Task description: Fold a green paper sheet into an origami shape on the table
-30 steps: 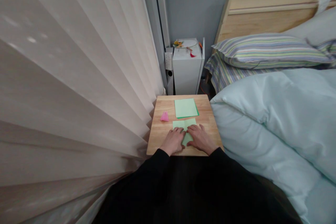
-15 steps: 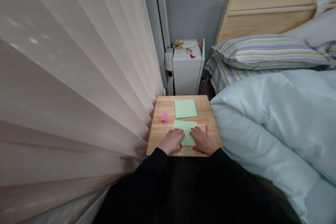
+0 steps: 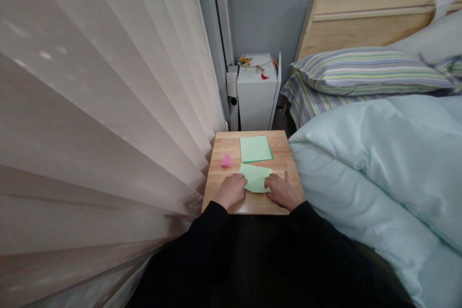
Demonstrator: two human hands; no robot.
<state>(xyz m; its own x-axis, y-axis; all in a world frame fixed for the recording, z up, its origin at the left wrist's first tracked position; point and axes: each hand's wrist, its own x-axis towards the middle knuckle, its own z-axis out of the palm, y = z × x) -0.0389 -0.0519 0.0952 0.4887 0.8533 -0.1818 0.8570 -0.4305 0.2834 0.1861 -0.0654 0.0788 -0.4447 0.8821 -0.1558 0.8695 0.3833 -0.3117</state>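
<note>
A light green sheet of paper [image 3: 256, 178] lies near the front of the small wooden table [image 3: 216, 197], its near edge raised or bent. My left hand [image 3: 234, 189] grips its left side with curled fingers. At the right side, my right hand [image 3: 282, 190] has its fingers bent onto the paper, the thumb side partly hidden. Behind it rests a stack of green paper [image 3: 255, 148], pale on top with a darker green edge showing. A small folded pink paper piece [image 3: 226, 160] sits to the left, apart from both hands.
Pleated curtains [image 3: 144, 86] hang close along the table's left side. A bed with a pale blue quilt [image 3: 342, 163] borders the right. Beyond the table stands a white cabinet [image 3: 256, 101] with small coloured items on top.
The green sheet has shifted slightly away from me and its near edge is now bent up, so it looks shorter. My hands have moved apart to its sides, fingers more curled.
</note>
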